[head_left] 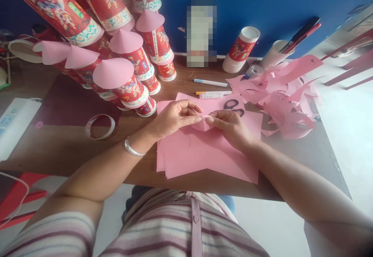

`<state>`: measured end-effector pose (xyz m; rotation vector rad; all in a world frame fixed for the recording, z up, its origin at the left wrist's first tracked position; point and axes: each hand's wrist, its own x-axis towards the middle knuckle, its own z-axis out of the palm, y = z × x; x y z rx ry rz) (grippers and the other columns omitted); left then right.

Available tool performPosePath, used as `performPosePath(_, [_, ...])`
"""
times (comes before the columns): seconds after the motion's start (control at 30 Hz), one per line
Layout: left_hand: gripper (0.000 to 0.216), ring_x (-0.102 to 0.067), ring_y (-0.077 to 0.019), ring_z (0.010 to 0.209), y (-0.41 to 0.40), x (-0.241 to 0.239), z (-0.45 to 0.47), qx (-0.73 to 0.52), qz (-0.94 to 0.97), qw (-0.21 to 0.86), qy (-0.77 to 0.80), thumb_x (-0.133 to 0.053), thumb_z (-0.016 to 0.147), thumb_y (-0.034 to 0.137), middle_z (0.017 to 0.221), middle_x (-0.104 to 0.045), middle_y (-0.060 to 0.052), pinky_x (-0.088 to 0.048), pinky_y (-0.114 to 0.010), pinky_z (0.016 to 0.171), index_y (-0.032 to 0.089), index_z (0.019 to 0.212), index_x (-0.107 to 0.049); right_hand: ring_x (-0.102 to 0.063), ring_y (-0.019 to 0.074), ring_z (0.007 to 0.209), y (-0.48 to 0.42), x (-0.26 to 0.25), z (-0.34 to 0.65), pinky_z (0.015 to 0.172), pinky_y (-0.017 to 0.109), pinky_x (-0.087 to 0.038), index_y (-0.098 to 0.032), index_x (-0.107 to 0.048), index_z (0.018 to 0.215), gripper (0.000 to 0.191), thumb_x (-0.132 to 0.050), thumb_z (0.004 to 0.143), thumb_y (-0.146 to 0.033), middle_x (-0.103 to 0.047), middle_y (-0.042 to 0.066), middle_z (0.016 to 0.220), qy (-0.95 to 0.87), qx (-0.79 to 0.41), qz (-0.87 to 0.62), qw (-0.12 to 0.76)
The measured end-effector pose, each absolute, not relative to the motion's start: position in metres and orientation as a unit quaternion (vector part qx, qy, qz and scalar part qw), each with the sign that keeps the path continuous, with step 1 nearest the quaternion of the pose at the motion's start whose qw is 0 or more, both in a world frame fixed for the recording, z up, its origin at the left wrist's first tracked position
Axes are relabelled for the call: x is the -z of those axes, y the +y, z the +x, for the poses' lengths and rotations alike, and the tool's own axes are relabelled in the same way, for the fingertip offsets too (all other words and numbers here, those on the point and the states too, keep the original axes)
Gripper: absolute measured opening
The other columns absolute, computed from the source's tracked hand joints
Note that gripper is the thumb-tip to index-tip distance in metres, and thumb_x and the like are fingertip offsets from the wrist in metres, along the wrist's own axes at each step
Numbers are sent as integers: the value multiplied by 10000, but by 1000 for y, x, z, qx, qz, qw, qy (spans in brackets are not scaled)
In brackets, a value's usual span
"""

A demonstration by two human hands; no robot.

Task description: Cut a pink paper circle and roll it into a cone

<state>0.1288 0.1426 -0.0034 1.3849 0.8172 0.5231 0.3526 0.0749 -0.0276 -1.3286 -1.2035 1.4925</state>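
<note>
A small piece of pink paper (204, 124), bent along a crease, is held over the middle of the table. My left hand (177, 119) pinches its left side between thumb and finger. From the other side my right hand (229, 125) grips the same piece, thumb on top. Beneath both hands lies a stack of pink paper sheets (204, 156). Black-handled scissors (232, 104) rest at the back of the stack, their blades not visible. A glue stick (211, 95) and an orange pen (199, 92) lie just behind the sheets.
Stacked red paper cups (132, 88) with pink cone tops (113, 73) stand back left. A paper ring (100, 127) lies left. Pink paper scraps (285, 98) heap on the right. Behind are a blue-capped marker (210, 82), a red cup (243, 49) and a pen cup (276, 55).
</note>
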Motion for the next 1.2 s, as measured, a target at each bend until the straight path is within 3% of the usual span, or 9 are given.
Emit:
performPosePath(0.2, [416, -712, -143, 851, 141, 5, 129, -207, 636, 665, 330, -892, 831, 441, 932, -766, -61, -559, -245, 774, 148, 1068, -716, -433, 132, 674, 77, 22, 348, 639, 305, -291, -172, -732, 749, 546, -918, 687, -681, -584, -3, 692, -479, -593, -525, 378])
performPosePath(0.83, [391, -696, -158, 866, 140, 2, 133, -202, 614, 681, 344, -901, 788, 412, 887, -730, -38, -558, -285, 830, 160, 1001, -690, -389, 123, 688, 74, 34, 353, 660, 313, -264, -172, -716, 763, 514, -861, 805, -664, -528, -25, 706, -490, -599, -499, 390])
performPosePath(1.2, [406, -688, -158, 849, 141, 1, 131, -207, 618, 673, 350, -905, 787, 441, 875, -722, -36, -556, -294, 830, 159, 992, -696, -359, 115, 646, 76, 26, 353, 619, 309, -252, -173, -716, 746, 592, -859, 737, -748, -521, -24, 667, -493, -580, -532, 372])
